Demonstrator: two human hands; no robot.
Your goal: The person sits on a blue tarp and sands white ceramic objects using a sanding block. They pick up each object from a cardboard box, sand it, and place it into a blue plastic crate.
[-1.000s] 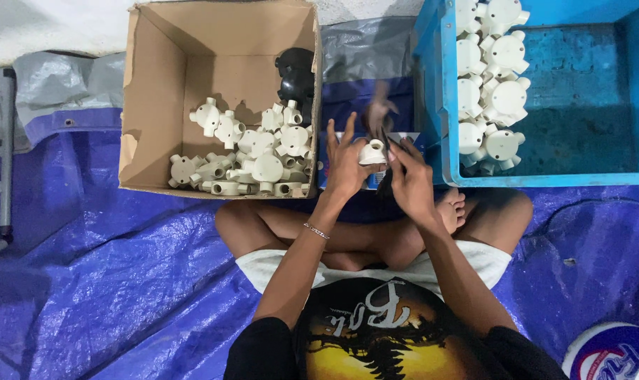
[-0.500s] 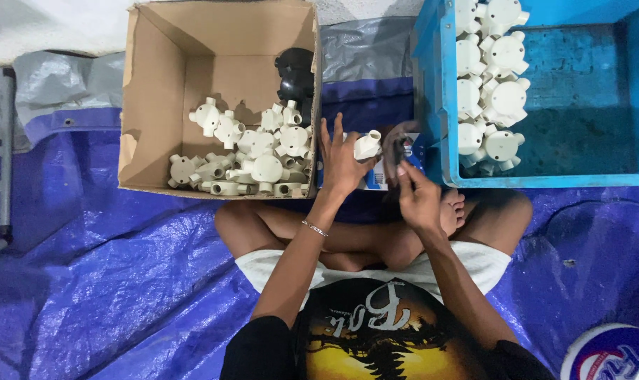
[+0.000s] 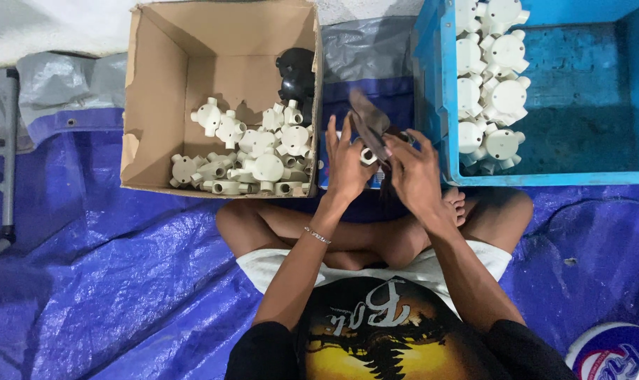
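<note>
1. Both hands met just right of the cardboard box's near right corner, raised above my crossed legs (image 3: 376, 232); I watched them from overhead.
2. My left hand (image 3: 347, 165) had its fingers stretched upward and pinched a small white junction fitting (image 3: 367, 155) at its right edge, one round socket facing the camera.
3. My right hand (image 3: 414, 172) curled around a dark, blurred flat piece (image 3: 368, 127) that slanted up from the fitting toward the box's far right corner; I could not tell what the piece was, nor how tightly the fingers closed on it.
4. The two hands were nearly touching, with the fitting between them.
5. The cardboard box (image 3: 157, 105) stood open, and a heap of white fittings (image 3: 252, 158) lay along its near wall.
6. Some black fittings (image 3: 296, 74) sat against the box's right wall, beyond the white heap.
7. A blue crate (image 3: 580, 179) stood well right of the box, past my hands, with round white fittings (image 3: 490, 77) stacked along its left wall.
8. Blue tarpaulin (image 3: 94, 281) spread under the box and all around it.
9. A grey sheet (image 3: 365, 46) lay between the box and the crate.
</note>
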